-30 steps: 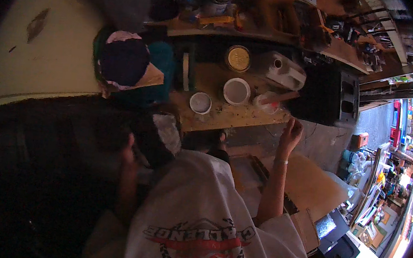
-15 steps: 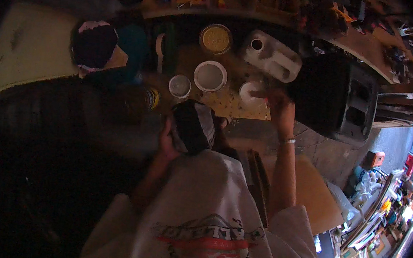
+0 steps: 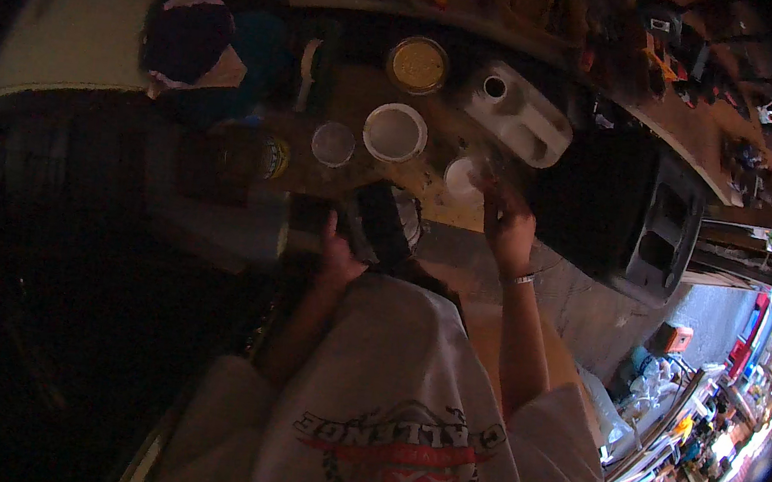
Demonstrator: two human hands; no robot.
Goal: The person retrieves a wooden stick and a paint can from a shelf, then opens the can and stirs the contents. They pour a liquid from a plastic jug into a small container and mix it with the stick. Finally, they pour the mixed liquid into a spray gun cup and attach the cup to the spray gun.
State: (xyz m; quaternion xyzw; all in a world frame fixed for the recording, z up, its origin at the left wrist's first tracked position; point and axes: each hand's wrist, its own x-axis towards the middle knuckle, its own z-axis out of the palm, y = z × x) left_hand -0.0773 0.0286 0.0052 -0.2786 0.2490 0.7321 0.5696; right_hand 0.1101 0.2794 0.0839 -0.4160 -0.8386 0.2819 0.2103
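My left hand (image 3: 343, 254) grips the side of a rounded black and grey object (image 3: 385, 227), its thumb up along the edge; dimness hides its exact kind. My right hand (image 3: 508, 229) is closed, fingers pinched together at the near right edge of a small white round tub (image 3: 460, 177). Whatever sits in the pinch is blurred and too dark to name. Left of that tub stand a larger white round container (image 3: 395, 133) and a small pale round cup (image 3: 333, 145).
A round gold-coloured lid (image 3: 418, 65) and a pale jug (image 3: 523, 115) stand at the back of the worktop (image 3: 457, 212). On the right is a large black case (image 3: 627, 212). A can (image 3: 274, 157) lies at the left, below a dark cloth bundle (image 3: 192, 40).
My right hand has drawn back slightly toward me from over the small white tub. The black and grey object has shifted right and turned in my left hand. The whole view has tilted.
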